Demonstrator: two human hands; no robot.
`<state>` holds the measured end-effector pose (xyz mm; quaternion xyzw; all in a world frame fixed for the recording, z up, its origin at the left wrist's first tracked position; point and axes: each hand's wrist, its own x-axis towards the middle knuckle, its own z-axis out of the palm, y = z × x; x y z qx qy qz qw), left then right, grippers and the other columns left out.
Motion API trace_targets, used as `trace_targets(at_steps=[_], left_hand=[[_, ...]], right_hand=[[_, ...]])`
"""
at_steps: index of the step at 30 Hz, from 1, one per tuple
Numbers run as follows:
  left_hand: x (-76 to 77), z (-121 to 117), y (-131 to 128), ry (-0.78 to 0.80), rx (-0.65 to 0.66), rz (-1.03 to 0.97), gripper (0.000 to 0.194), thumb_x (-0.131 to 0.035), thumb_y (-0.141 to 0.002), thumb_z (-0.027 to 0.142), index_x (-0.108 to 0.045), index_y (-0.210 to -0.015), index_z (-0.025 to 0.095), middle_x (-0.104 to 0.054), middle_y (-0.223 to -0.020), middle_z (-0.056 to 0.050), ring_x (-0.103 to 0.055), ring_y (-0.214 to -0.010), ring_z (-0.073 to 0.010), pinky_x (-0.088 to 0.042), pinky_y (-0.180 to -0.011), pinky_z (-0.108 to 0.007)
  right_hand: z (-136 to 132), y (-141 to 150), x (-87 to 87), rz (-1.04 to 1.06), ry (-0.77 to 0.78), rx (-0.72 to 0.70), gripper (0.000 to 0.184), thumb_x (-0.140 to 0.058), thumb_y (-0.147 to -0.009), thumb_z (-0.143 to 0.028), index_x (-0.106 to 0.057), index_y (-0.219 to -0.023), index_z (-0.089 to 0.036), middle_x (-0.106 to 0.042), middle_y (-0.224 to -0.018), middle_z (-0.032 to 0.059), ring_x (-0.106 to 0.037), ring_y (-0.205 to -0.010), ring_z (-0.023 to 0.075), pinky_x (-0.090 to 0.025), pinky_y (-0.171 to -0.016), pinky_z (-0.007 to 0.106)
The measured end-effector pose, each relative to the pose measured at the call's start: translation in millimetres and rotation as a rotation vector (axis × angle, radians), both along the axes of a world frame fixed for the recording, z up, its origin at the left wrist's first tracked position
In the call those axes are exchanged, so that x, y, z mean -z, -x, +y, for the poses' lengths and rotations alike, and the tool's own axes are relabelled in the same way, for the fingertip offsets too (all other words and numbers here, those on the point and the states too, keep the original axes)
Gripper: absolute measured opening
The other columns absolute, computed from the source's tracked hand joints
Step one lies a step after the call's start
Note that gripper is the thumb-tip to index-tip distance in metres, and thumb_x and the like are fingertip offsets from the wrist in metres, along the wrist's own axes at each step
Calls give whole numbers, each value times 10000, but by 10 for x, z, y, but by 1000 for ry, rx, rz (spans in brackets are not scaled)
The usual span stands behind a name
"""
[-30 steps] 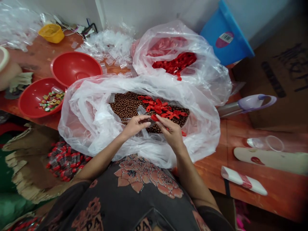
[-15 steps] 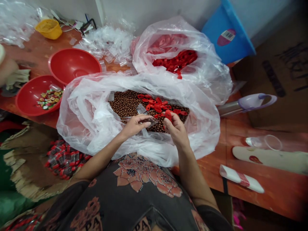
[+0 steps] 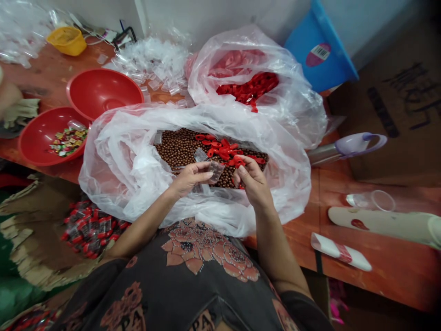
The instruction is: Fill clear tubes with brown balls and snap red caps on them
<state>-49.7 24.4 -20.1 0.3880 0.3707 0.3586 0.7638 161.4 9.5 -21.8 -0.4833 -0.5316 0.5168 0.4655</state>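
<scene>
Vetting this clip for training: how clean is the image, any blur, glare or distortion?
Head view: wide-angle bending curves the edge of the table; soft glare sits on the plastic bag; the left hand and right hand look reasonably sharp; the right corners fall dark.

bowl (image 3: 34, 154) of sweets (image 3: 68, 141) left of a plastic bag (image 3: 110, 174)

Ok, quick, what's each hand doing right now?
Left hand: closed, pinching a small clear plastic packet.
Right hand: closed, pinching a small red piece.
</scene>
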Motion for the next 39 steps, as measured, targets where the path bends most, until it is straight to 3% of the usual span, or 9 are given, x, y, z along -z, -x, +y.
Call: trace_targets(at_steps=[3, 10, 16, 19, 22, 25, 28, 33, 39], left_hand=[[-8, -20, 9, -6, 39, -10, 469, -776, -723, 255, -705, -1174, 147, -725, -1119, -110, -684, -928, -180, -556, -847, -313], [116, -38, 13, -215, 7, 180, 489, -770, -740, 268, -700, -1206, 140, -718, -1181, -103, -667, -1038, -221, -481, -1007, -395], [112, -25, 57, -417, 44, 377, 455, -721, -771, 305, -712, -1208, 180, -728, -1175, -87, -662, -1076, -231, -459, -1029, -407], [109, -34, 46, -438, 36, 405, 467, -711, -770, 322, -708, -1218, 193, -732, -1168, -79, -666, -1061, -227, -473, -1006, -397], [142, -46, 18, -403, 23, 397, 488, -714, -765, 331, -701, -1229, 181, -729, -1172, -90, -668, -1050, -229, -486, -987, -394], [208, -55, 16, -344, -4, 392, 497, -703, -774, 325, -688, -1244, 164, -711, -1211, -107, -667, -1051, -225, -494, -982, -395], [287, -59, 71, -277, -64, 401, 521, -695, -777, 311, -664, -1269, 141, -699, -1227, -125, -669, -1030, -216, -513, -960, -398], [408, -75, 213, -218, -155, 424, 493, -706, -764, 281, -676, -1239, 156, -717, -1159, -110, -672, -968, -193, -539, -913, -380], [447, -145, 294, -143, -176, 351, 479, -733, -741, 287, -691, -1204, 169, -708, -1146, -103, -664, -937, -184, -563, -852, -354]], right_hand=[[5, 16, -16, 39, 47, 0, 315, -573, -904, -514, -647, -1100, -278, -545, -665, -42, -484, -529, 100, -409, -480, 233], [23, 67, -22, -21, 104, -66, 307, -581, -905, -424, -675, -1143, -254, -611, -679, -36, -498, -524, 84, -409, -497, 211], [3, 88, -46, -339, -169, -72, 271, -496, -909, -270, -733, -1039, -269, -735, -1043, 26, -664, -959, 178, -506, -897, 358], [-27, 99, -56, -359, -178, -78, 266, -500, -926, -323, -722, -1062, -263, -730, -1084, 40, -657, -1030, 200, -494, -944, 378], [-45, 123, 6, -261, -52, -55, 267, -533, -924, -408, -684, -1080, -252, -708, -937, 27, -663, -800, 161, -534, -726, 300], [-51, 142, 133, -86, 191, -20, 315, -525, -920, -480, -621, -1123, -258, -590, -748, -34, -462, -444, 78, -352, -395, 215], [-72, 139, 257, -42, 296, -66, 377, -503, -919, -525, -605, -1170, -262, -575, -785, -31, -427, -431, 68, -307, -364, 211], [-170, 159, 398, -571, -127, -192, 348, -637, -875, -361, -670, -1212, -283, -637, -936, 46, -594, -765, 162, -489, -680, 301], [-232, 234, 542, -1040, -396, -296, 381, -508, -942, -227, -628, -1304, -223, -630, -896, 113, -587, -802, 226, -480, -698, 344]])
